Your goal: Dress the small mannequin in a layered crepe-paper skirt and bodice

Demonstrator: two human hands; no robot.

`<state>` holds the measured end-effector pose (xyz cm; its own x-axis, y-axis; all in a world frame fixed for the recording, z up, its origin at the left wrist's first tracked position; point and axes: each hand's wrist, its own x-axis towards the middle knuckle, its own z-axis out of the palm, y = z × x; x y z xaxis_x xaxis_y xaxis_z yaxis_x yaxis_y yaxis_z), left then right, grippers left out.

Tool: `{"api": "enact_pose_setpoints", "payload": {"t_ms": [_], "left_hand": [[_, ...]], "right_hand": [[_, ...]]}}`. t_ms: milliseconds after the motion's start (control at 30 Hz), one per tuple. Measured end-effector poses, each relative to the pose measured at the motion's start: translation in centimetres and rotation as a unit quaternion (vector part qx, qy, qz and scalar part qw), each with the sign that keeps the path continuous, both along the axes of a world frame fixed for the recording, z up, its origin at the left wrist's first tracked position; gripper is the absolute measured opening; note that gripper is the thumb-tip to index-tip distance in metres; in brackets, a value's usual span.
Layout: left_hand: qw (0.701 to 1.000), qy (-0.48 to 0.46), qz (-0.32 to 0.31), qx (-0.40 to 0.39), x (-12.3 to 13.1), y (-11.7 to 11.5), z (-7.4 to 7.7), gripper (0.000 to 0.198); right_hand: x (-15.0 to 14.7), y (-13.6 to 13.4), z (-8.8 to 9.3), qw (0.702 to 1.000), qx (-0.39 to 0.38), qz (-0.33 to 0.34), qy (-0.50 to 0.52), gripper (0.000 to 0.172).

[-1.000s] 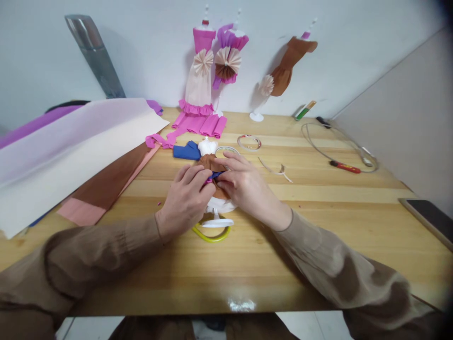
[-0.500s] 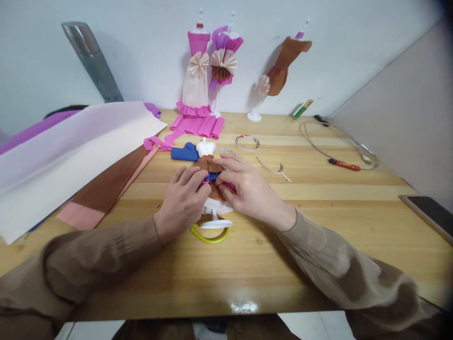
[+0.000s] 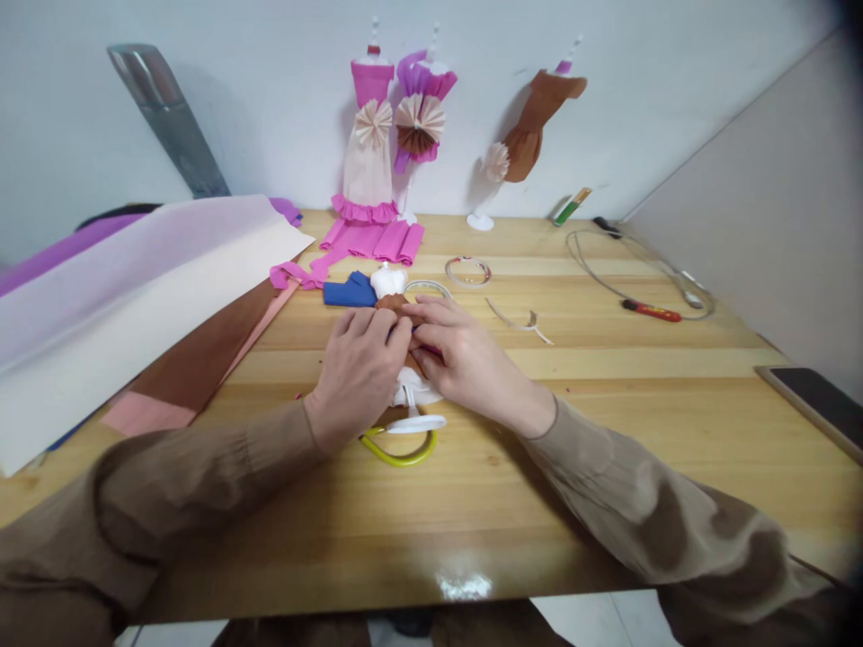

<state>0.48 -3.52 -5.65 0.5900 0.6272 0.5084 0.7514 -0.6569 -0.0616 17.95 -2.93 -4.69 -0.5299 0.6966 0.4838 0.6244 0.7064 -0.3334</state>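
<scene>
A small white dress-form mannequin [image 3: 391, 279] lies on the wooden table [image 3: 607, 377], wrapped in brown crepe paper with a blue piece [image 3: 349, 292] at its shoulder. My left hand [image 3: 357, 373] covers its middle, fingers curled down onto the paper. My right hand [image 3: 465, 359] meets it from the right, fingertips pinching the brown and pink paper at the waist. The mannequin's white round base [image 3: 422, 422] pokes out below my hands. Yellow-handled scissors [image 3: 397, 449] lie under the base.
Large sheets of crepe paper [image 3: 135, 288] cover the table's left. Three dressed mannequins [image 3: 368, 135] stand at the back wall. Pink ruffles [image 3: 378, 241], tape rolls [image 3: 468, 270], a cable [image 3: 634, 270], a red tool [image 3: 651, 311] and a phone [image 3: 815, 404] lie around.
My left hand has slid forward over the mannequin's waist, hiding the blue and pink paper seen earlier. My right fingers stay at the same spot.
</scene>
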Motion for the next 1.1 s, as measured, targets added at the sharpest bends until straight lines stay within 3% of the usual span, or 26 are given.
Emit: {"api": "enact_pose_setpoints", "payload": {"t_ms": [167, 433, 600, 900, 1000, 1100], "left_hand": [[0.999, -0.029, -0.018, -0.012, 0.1, 0.8, -0.4, 0.018], [0.996, -0.046, -0.058, 0.054, -0.1, 1.5, -1.5, 0.014], [0.994, -0.047, -0.060, 0.075, -0.1, 1.7, -1.1, 0.017], [0.991, -0.064, -0.061, 0.099, -0.3, 2.0, -0.4, 0.021], [0.994, -0.051, -0.062, 0.079, -0.5, 1.9, -0.8, 0.019], [0.995, -0.049, -0.055, 0.064, -0.6, 1.7, -1.0, 0.016]], "right_hand": [[0.1, 0.1, -0.1, 1.000, -0.005, -0.009, 0.004, 0.020], [0.2, -0.2, 0.0, 1.000, -0.011, -0.021, 0.003, 0.023], [0.1, -0.8, 0.3, 0.997, -0.027, -0.058, 0.032, 0.025], [0.0, -1.5, 0.8, 0.989, 0.050, -0.109, 0.087, 0.028], [0.6, -1.2, 1.1, 0.985, 0.031, -0.126, 0.114, 0.037], [1.0, -0.9, 1.0, 0.987, -0.020, -0.101, 0.122, 0.037]]}}
